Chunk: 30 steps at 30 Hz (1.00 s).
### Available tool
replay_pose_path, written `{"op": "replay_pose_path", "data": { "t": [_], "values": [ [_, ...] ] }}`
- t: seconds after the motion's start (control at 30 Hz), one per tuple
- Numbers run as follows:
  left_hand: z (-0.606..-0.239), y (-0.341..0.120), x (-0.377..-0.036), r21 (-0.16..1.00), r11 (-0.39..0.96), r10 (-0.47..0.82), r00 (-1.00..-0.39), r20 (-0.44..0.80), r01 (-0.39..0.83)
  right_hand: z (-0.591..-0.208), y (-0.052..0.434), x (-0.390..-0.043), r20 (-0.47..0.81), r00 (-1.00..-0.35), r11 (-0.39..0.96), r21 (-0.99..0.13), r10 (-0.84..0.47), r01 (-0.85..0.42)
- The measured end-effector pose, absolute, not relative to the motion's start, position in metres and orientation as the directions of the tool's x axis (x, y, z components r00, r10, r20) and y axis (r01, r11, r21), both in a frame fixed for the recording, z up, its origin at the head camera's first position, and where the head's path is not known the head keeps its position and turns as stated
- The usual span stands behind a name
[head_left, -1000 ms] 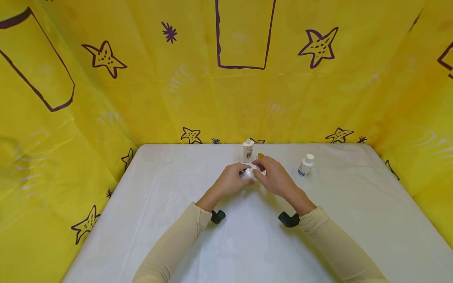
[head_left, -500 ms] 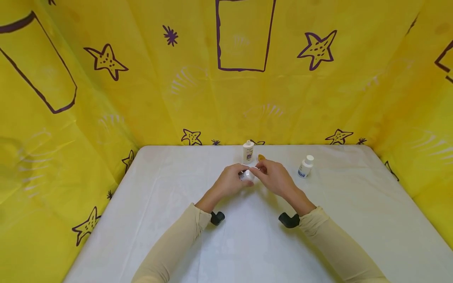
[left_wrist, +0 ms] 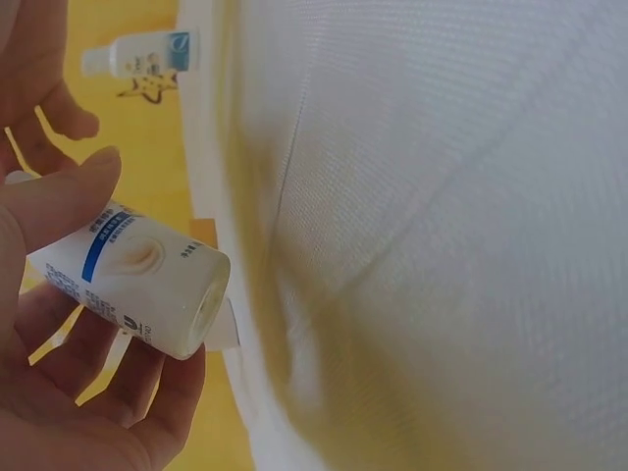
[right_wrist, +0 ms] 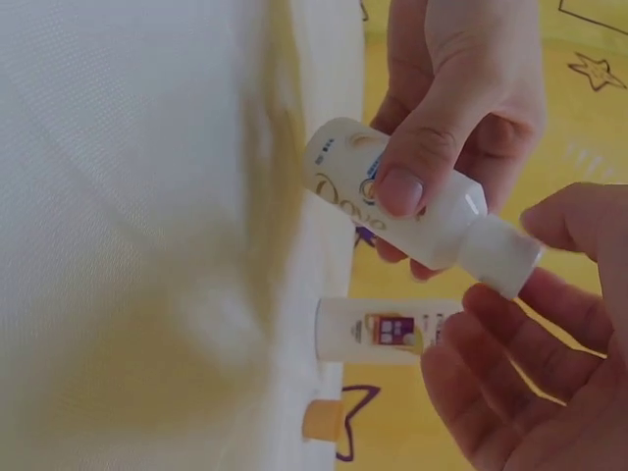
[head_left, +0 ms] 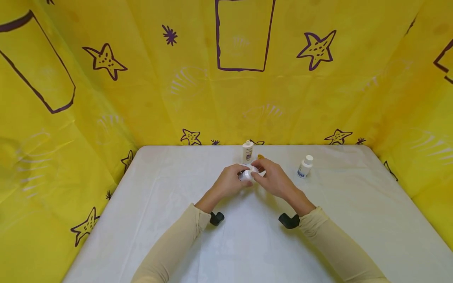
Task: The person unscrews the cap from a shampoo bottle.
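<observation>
My left hand [head_left: 231,181] grips a small white Dove bottle [left_wrist: 147,265], thumb on one side and fingers curled round the other. The bottle is tilted above the table, its white screw cap [right_wrist: 500,257] toward my right hand [head_left: 276,179]. In the right wrist view, my right thumb and fingers are bent round that cap. The fingertips lie at its side, with the thumb close to its end. Behind the hands stands a cream bottle [head_left: 247,152] with a purple label and an uncapped narrow neck. An orange cap [right_wrist: 322,420] lies beside it.
A white capped bottle [head_left: 305,166] with a blue label stands to the right of my hands. The white-covered table [head_left: 244,243] meets a yellow patterned curtain [head_left: 226,102] at the back and sides. Black curved pieces [head_left: 289,221] sit at both wrists.
My right fingers have shifted about the cap, turning inward over it half a second ago and spreading back round it now. The left hand keeps its grip on the bottle.
</observation>
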<state>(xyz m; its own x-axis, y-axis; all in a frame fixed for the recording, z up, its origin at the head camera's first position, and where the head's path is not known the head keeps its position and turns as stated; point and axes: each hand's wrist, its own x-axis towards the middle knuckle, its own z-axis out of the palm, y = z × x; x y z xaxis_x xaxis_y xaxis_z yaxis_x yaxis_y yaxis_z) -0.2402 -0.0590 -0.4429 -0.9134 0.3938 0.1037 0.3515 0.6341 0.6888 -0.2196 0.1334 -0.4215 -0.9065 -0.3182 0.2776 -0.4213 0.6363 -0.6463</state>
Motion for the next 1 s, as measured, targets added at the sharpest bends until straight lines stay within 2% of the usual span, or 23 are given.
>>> {"op": "replay_pose_path", "data": {
  "t": [0.37, 0.87, 1.0],
  "values": [
    [-0.4432, -0.0572, -0.2383, 0.700, 0.633, 0.398, -0.915, 0.073, 0.331, -0.4219, 0.1333, -0.2226, 0.185, -0.965, 0.755, -0.602, -0.185, -0.260],
    [-0.4443, -0.0585, -0.2402, 0.675, 0.640, 0.405, -0.908, 0.110, 0.367, -0.4264, 0.1311, -0.2197, 0.271, -0.905, 0.645, -0.635, -0.329, -0.425],
    [-0.4440, -0.0584, -0.2404, 0.673, 0.645, 0.398, -0.911, 0.109, 0.362, -0.4271, 0.1315, -0.2198, 0.264, -0.906, 0.645, -0.638, -0.331, -0.421]
  ]
}}
